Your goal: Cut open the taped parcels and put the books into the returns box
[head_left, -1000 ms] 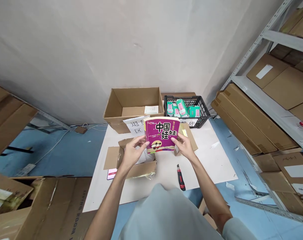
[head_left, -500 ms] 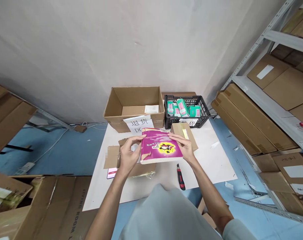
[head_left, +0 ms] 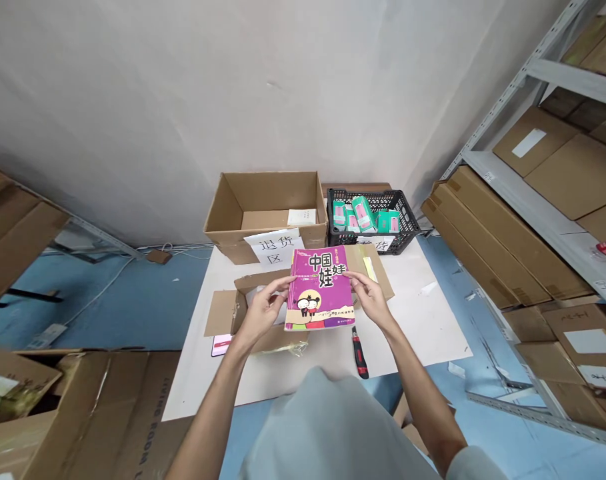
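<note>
A purple paperback book (head_left: 320,287) is held up over the table, its illustrated front cover with large Chinese characters facing me. My left hand (head_left: 267,307) pinches the book's left edge, and my right hand (head_left: 370,297) grips its right edge. Under the book and left hand is an opened small cardboard box (head_left: 243,300) with its flap folded out; the book hides part of it. Behind my right hand lies a closed cardboard box (head_left: 377,270) with a yellow label. Nearer me, a black and red utility knife (head_left: 360,355) rests on the white table (head_left: 423,327).
A large open carton (head_left: 223,237) with a paper sign stands at the back, holding a white item (head_left: 301,217). Beside it, a black crate (head_left: 407,235) contains several green and pink packs. Shelves with boxes (head_left: 573,173) rise at right; more cartons (head_left: 107,400) sit at left.
The book has been turned over, from its back cover with a cartoon on yellow to its front cover. Both hands still hold its sides.
</note>
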{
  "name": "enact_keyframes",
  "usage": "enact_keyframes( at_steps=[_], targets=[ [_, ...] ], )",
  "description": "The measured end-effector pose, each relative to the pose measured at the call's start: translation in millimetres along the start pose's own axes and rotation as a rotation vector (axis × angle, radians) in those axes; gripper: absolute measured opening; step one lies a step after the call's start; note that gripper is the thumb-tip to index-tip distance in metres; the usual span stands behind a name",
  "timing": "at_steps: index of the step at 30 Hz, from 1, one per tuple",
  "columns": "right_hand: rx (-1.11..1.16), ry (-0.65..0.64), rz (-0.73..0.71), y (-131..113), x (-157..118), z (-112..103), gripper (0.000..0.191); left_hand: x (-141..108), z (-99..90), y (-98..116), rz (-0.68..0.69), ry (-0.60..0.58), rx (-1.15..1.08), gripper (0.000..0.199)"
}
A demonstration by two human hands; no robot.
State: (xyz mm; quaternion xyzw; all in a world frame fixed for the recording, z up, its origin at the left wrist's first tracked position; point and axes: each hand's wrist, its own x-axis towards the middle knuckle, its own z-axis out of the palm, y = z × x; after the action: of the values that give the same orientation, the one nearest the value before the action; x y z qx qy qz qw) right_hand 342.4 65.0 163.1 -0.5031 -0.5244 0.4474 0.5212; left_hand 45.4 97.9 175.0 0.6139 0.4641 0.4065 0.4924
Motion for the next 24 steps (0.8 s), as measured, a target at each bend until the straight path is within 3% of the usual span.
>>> enact_keyframes(
  at_steps=[3,8,12,17,21,24],
  targets=[
    [0.056,-0.066,0.034,-6,-3,-5,0.044,1,-0.3,7,-0.049,0.016,-0.032,0.051],
    [0.068,0.047,0.094,-27,3,3,0.041,13,6.9,31,-0.022,0.153,-0.043,0.034],
    [0.117,0.069,0.152,-38,16,10,0.054,28,11.6,44,-0.131,0.144,-0.081,0.047],
    [0.133,0.055,0.158,-22,24,17,0.06,38,14.5,34,-0.186,0.171,-0.074,0.058],
    [0.124,0.038,0.152,-6,19,19,0.064,34,14.3,18,-0.15,0.161,-0.045,0.062],
    [0.168,0.043,0.187,0,14,17,0.07,28,10.5,9,-0.15,0.128,-0.088,0.076]
  ],
)
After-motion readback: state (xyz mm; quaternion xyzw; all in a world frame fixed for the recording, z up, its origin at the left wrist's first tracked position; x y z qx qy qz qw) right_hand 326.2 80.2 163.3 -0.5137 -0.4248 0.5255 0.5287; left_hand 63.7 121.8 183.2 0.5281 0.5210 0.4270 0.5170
